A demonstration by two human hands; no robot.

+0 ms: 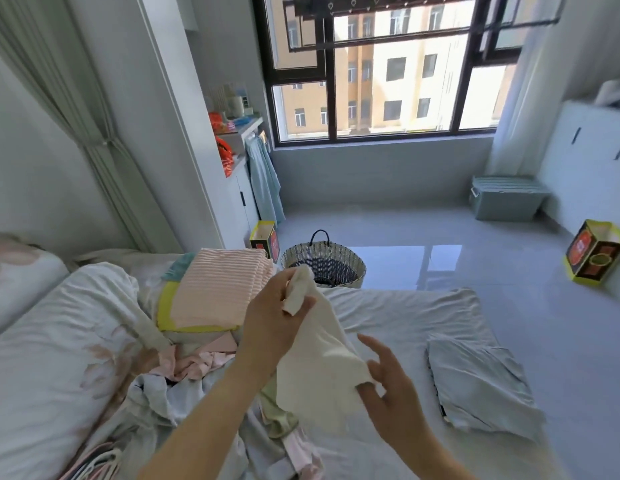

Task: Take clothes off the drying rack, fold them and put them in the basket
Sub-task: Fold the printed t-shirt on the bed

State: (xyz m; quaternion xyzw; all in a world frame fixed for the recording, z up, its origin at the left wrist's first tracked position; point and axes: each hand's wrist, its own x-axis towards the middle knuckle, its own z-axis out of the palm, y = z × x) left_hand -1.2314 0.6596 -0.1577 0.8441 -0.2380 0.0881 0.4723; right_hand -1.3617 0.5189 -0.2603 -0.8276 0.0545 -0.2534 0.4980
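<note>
The cream garment (319,358) hangs above the bed (398,306), its long axis slanting from the far, high end down toward the person. The left hand (277,317) grips its bunched top; the right hand (395,386), fingers spread, meets the lower corner, though I cannot tell whether it pinches. The basket (353,270) stands on the floor beyond.

Head camera looks down across bed (388,313) toward the window (370,81).

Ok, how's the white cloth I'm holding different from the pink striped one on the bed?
The white cloth is plain, the pink striped one banded. The white cloth hangs unfolded from the left hand; the pink striped one lies folded on a pile. Both are light-coloured fabric.
</note>
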